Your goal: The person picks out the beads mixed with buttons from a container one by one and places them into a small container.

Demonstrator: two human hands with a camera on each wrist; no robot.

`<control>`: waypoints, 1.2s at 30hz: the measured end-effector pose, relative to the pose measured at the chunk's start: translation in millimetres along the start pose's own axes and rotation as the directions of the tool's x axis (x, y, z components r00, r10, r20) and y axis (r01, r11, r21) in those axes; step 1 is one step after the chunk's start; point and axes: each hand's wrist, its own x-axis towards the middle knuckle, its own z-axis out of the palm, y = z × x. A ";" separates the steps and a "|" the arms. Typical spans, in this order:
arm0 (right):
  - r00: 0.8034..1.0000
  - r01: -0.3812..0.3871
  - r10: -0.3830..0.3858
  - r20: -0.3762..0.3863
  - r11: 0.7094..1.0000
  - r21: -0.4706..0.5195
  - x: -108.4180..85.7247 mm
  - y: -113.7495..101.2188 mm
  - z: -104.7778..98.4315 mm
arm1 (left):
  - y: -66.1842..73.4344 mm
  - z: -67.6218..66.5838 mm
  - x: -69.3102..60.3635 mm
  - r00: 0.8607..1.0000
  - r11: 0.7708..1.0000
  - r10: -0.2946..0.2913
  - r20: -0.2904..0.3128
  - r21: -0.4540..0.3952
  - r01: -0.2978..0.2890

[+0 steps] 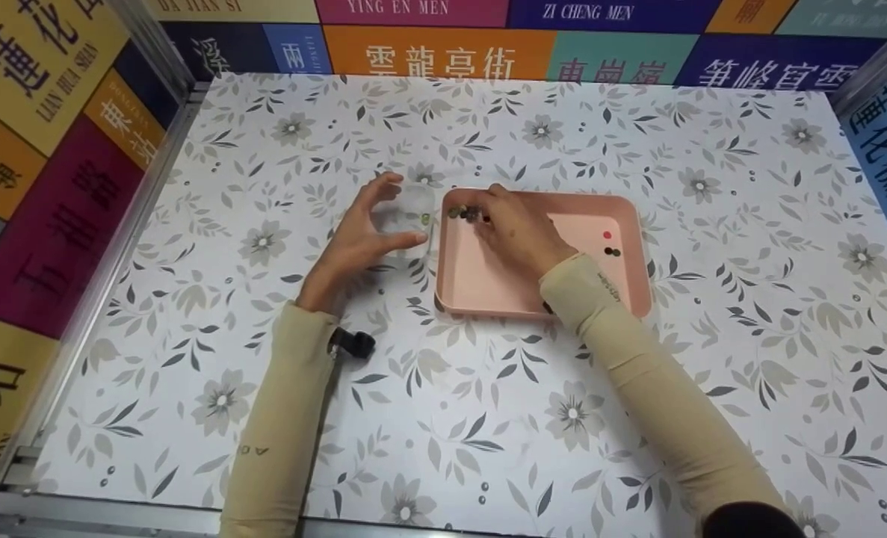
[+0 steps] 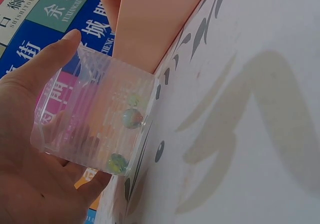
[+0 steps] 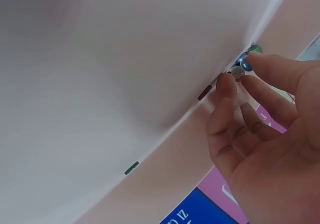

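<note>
3 lettered walls (image 1: 443, 54) seemingly flank tray (image 1: 480, 280) and tabletop (image 1: 443, 448).

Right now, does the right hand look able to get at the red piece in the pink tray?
Probably yes: nothing covers the red piece, and the pink tray is open, though the right hand would have to leave the marbles it touches.

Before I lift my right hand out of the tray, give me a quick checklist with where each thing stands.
1. Left hand around the clear box: ok.
2. Box upright on the table: ok.
3. Marbles inside the box, at its bottom: ok.
4. Right hand at the tray marbles: ok.
5. Firm pinch on a marble: cannot tell.
6. Pink tray bare apart from those marbles: not ok; a red piece lies toward its right side.
</note>
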 end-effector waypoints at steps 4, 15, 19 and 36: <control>1.000 -0.003 0.003 0.001 1.000 0.007 -1.0 -0.5 0.1 | -0.4 -0.2 0.2 1.000 1.000 0.001 0.002 0.000 -0.001; 0.992 0.111 -0.107 -0.060 0.992 0.065 0.2 0.9 -0.7 | -1.0 0.9 0.7 1.000 1.000 0.009 0.003 0.014 -0.009; 0.986 0.155 -0.150 -0.073 0.985 0.078 3.0 -0.5 -1.8 | -1.1 0.6 0.7 1.000 1.000 0.003 0.002 0.005 -0.003; 0.997 0.042 -0.047 -0.066 0.997 -0.069 4.4 -0.4 -0.7 | -0.8 0.3 0.5 1.000 1.000 -0.004 0.001 -0.009 0.004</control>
